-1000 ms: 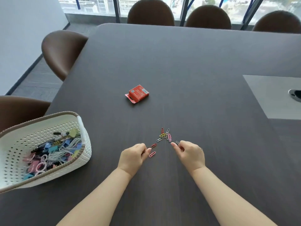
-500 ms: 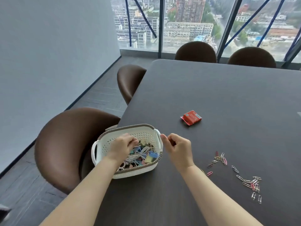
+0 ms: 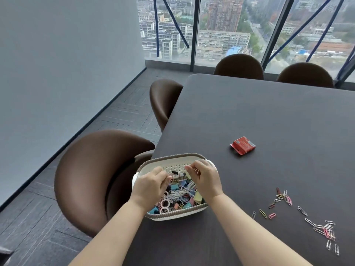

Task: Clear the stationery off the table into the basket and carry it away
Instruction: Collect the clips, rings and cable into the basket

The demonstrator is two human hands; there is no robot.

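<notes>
one white perforated basket (image 3: 173,159) with a brown woven rim stood at the near left edge of the dark tabletop (image 3: 269,116). it held a mixed heap of binder clips (image 3: 175,187), paper clips, pink rings and white cable; the pieces were too many and too tangled to count. two hands were over the basket. the left hand (image 3: 148,186) hung above the left side of the heap, fingers curled downward and loosely parted; whether it held anything could not be told. the right hand (image 3: 204,178) was over the right side, fingertips drawn together near the far wall; any item pinched there was too small to make out. one red packet (image 3: 243,145) lay flat on the tabletop, well apart from the basket. loose paper clips (image 3: 284,197) lay scattered to the right in two rough groups, roughly two dozen in all, the exact count uncertain. four brown chairs (image 3: 92,175) were visible: two along the left side, two at the far end. a grey wall stood left, dark plank floor below, and floor-to-ceiling windows looked over city buildings.
</notes>
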